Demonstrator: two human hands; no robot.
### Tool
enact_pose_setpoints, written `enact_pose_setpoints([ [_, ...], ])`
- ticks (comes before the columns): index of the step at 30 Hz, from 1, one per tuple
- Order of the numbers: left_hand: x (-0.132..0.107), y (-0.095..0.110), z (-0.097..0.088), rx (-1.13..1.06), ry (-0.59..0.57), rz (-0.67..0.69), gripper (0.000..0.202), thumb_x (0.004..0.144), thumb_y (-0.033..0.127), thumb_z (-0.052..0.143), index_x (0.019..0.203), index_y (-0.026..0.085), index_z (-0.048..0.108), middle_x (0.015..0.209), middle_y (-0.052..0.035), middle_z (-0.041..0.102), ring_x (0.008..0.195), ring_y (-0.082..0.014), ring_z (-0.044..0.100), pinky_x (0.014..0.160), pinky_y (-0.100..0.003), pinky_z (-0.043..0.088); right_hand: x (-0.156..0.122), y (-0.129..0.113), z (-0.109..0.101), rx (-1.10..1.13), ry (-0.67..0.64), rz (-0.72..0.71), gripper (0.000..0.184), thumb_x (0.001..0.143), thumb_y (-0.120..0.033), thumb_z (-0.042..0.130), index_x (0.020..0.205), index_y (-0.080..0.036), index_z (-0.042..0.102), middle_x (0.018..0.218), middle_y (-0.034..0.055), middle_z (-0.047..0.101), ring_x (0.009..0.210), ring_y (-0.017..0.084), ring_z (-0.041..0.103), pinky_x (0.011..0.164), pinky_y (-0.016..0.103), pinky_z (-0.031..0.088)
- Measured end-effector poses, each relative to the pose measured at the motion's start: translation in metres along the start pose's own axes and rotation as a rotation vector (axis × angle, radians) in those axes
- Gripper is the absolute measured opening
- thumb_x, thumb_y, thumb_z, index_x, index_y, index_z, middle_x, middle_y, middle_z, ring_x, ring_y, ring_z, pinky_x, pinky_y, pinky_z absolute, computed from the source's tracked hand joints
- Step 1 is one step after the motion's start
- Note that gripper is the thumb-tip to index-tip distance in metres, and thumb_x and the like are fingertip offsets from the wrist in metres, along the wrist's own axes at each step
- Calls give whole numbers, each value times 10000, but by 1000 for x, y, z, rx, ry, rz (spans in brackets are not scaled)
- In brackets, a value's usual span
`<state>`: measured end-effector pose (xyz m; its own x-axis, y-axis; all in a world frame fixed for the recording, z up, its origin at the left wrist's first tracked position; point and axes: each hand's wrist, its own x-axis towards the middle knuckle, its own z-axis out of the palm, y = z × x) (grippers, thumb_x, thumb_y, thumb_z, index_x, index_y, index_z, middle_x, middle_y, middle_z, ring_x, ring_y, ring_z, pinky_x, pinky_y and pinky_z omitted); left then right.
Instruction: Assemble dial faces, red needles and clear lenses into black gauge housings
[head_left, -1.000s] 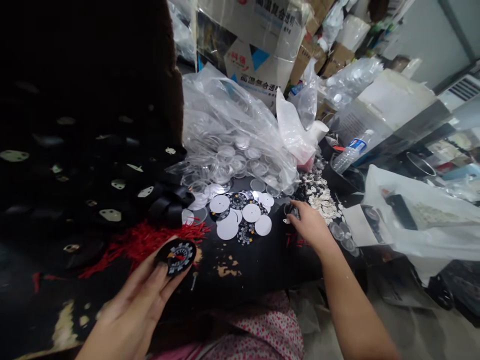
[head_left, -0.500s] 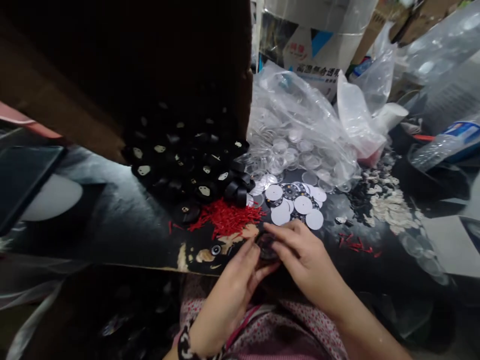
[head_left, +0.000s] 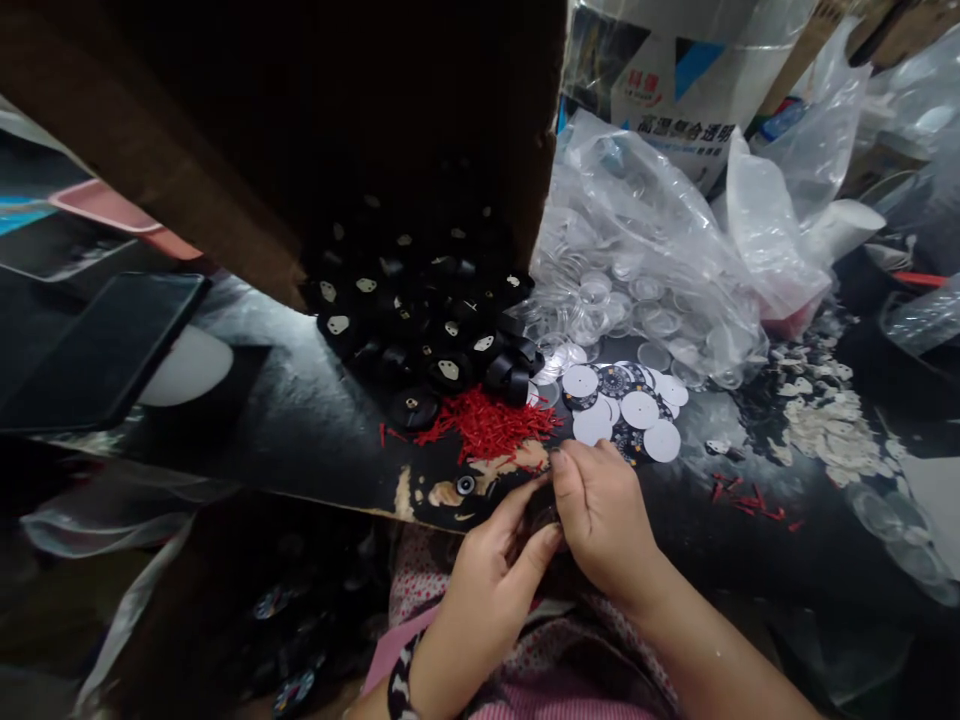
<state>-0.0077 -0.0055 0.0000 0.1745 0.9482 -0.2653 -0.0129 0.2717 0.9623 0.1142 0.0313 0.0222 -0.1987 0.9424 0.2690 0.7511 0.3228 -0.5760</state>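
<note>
My left hand (head_left: 491,565) and my right hand (head_left: 600,520) meet at the near edge of the dark table (head_left: 300,430), fingers curled round a small black round gauge part (head_left: 541,520) that is mostly hidden between them. Just beyond my fingers lies a heap of red needles (head_left: 487,425). To its right sit white and black printed dial discs (head_left: 630,410). A pile of black round housings (head_left: 427,320) spills from a cardboard box (head_left: 225,150).
A clear bag of transparent round lenses (head_left: 637,270) lies behind the discs. Small pale metal pieces (head_left: 832,420) are scattered at the right, with a few stray red needles (head_left: 750,500). A dark phone (head_left: 97,350) rests at the left. Boxes and bags crowd the back.
My right hand came back from the far right to meet my left hand at the table's near edge. The view swung left and down. Both hands now close tighter on the black part.
</note>
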Motion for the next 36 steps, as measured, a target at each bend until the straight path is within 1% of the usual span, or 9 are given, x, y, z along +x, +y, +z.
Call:
enact_pose_setpoints([
  [3, -13, -6, -20, 161, 12, 8, 375, 884, 346, 586, 1249, 275, 630, 1280, -45, 663, 1197, -260, 601, 1039, -364, 453, -3, -5, 6, 57, -92, -41, 389, 1001, -262, 302, 687, -195, 521, 657, 19, 604, 596, 145, 503, 661, 303, 327],
  [7, -55, -32, -87, 358, 28, -125, 381, 875, 345, 577, 1252, 318, 624, 1283, -40, 659, 1200, -279, 592, 1042, -428, 439, -9, 2, -7, 245, -341, -47, 270, 977, -314, 440, 788, -217, 606, 727, -8, 661, 673, 155, 576, 682, 297, 373],
  [12, -67, -31, -151, 895, 589, 137, 497, 822, 336, 642, 1306, 265, 555, 1498, -98, 436, 1381, -336, 367, 1147, -537, 217, -10, 3, -5, 288, -301, 43, 205, 954, -266, 459, 846, -225, 629, 779, 0, 682, 706, 167, 608, 670, 303, 410],
  [16, 4, -2, -137, 937, 474, 340, 446, 899, 334, 545, 1326, 212, 512, 1343, -127, 571, 1270, -287, 489, 1092, -461, 333, -9, -17, 5, 319, -504, -141, 171, 942, -210, 506, 810, -215, 613, 792, -13, 672, 731, 149, 597, 739, 302, 413],
  [20, 62, 6, -124, 887, 493, 388, 465, 808, 376, 671, 1205, 148, 593, 1204, -170, 633, 1177, -353, 537, 1058, -521, 346, -13, -14, -3, 252, -472, -81, 179, 941, -195, 499, 809, -205, 619, 794, 5, 676, 725, 160, 590, 735, 318, 411],
  [24, 43, -2, -108, 653, 528, 419, 484, 856, 336, 624, 1295, 189, 483, 1296, -152, 569, 1224, -298, 530, 1054, -479, 395, -13, -2, -6, 398, -400, 92, 140, 938, -244, 508, 917, -212, 642, 848, 13, 685, 748, 162, 614, 699, 297, 446],
  [28, -5, -7, -71, 56, 165, 222, 575, 858, 241, 645, 1380, 316, 414, 1460, -68, 480, 1340, -226, 459, 1103, -368, 388, -3, -2, 2, 529, -357, 182, 391, 855, -356, 653, 1211, -221, 564, 1029, 42, 655, 766, 157, 610, 696, 293, 493],
  [31, -21, -10, -49, -299, 32, -53, 494, 865, 274, 645, 1341, 330, 526, 1461, -43, 503, 1323, -237, 485, 1079, -339, 425, 0, -3, -1, 388, -343, 143, 449, 805, -351, 714, 1204, -214, 559, 1094, 65, 625, 871, 189, 605, 771, 332, 503],
  [36, -12, -15, -36, -675, 85, -343, 360, 839, 431, 659, 1165, 279, 683, 1286, -73, 658, 1075, -268, 672, 837, -341, 591, -9, 1, -19, 145, -410, -107, 533, 834, -229, 687, 1330, -255, 495, 1298, 76, 551, 1189, 227, 512, 992, 390, 421],
])
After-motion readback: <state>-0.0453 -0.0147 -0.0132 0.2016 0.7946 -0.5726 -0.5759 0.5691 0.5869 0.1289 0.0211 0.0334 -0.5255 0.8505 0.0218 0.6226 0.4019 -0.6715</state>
